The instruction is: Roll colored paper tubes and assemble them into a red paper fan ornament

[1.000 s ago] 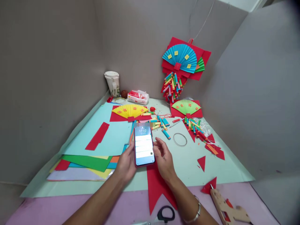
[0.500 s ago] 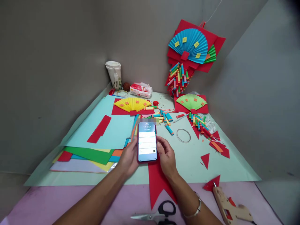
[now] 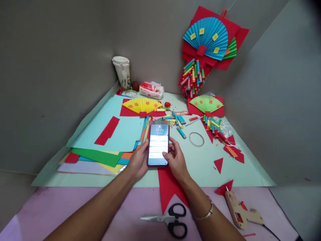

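A phone [image 3: 158, 145] with its screen lit, reading 11:02, is held upright between both hands at the middle of the view. My left hand [image 3: 138, 161] is closed round its left side, the thumb along the edge. My right hand [image 3: 177, 160] grips the right edge, and its thumb lies on the lower right of the screen. Below the phone, a red paper strip [image 3: 167, 190] with a notched end reaches toward the front edge. Open-bladed or not I cannot tell, black-handled scissors [image 3: 164, 218] lie between my forearms.
Coloured sheets [image 3: 100, 157] are stacked at left. A yellow fan [image 3: 142, 105], a green fan [image 3: 207, 104] and small paper tubes [image 3: 181, 132] lie behind. A glue gun [image 3: 240, 211] sits front right; a blue fan decoration [image 3: 208, 36] hangs at the back.
My right thumb has moved from beside the phone onto its screen. The view has shifted, so the table items sit higher in the frame and more of the scissors shows.
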`<control>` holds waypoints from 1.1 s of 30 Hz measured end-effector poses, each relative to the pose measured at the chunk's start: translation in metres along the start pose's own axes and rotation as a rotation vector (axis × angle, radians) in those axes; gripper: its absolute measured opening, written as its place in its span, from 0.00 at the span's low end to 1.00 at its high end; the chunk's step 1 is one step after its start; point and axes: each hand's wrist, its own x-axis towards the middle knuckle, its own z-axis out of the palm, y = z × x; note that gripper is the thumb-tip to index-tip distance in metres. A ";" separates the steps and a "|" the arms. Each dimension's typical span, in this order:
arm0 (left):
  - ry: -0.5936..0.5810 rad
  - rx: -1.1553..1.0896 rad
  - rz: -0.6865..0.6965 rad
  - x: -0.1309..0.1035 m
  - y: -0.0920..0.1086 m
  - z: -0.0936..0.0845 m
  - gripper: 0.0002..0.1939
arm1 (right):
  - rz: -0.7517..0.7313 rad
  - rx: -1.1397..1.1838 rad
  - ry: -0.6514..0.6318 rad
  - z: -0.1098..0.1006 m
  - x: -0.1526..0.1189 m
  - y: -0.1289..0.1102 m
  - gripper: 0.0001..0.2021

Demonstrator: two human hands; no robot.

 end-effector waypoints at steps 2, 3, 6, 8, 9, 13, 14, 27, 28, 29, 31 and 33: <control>0.010 0.005 0.002 0.000 0.000 0.001 0.22 | 0.027 0.004 -0.014 -0.001 0.001 -0.002 0.33; 0.020 0.010 0.005 -0.001 0.000 0.001 0.22 | 0.044 0.003 -0.022 -0.001 0.002 -0.003 0.34; 0.036 0.021 0.015 -0.001 0.000 0.003 0.22 | 0.087 0.011 -0.058 -0.004 0.004 -0.007 0.35; 0.031 0.020 0.019 -0.001 0.000 0.003 0.22 | 0.109 0.020 -0.102 -0.007 0.006 -0.013 0.33; 0.027 0.020 0.022 -0.001 0.000 0.003 0.22 | 0.119 0.023 -0.125 -0.008 0.007 -0.015 0.32; 0.024 0.038 0.016 -0.001 0.000 0.002 0.21 | 0.152 0.010 -0.173 -0.011 0.009 -0.026 0.29; 0.030 0.044 0.011 -0.002 0.000 0.003 0.22 | 0.154 0.004 -0.176 -0.011 0.009 -0.028 0.28; 0.069 0.066 0.005 -0.003 0.003 0.005 0.21 | 0.147 0.011 -0.237 -0.010 0.012 -0.032 0.27; 0.062 0.065 0.007 -0.003 0.002 0.005 0.21 | 0.145 0.009 -0.239 -0.011 0.012 -0.032 0.27; 0.056 0.065 0.009 -0.003 0.002 0.004 0.21 | 0.143 0.006 -0.240 -0.011 0.013 -0.032 0.26; 0.043 0.064 0.016 -0.003 0.001 0.004 0.21 | 0.146 -0.005 -0.239 -0.012 0.013 -0.032 0.27; 0.040 0.059 0.020 -0.002 0.001 0.004 0.21 | 0.157 -0.015 -0.236 -0.012 0.012 -0.032 0.27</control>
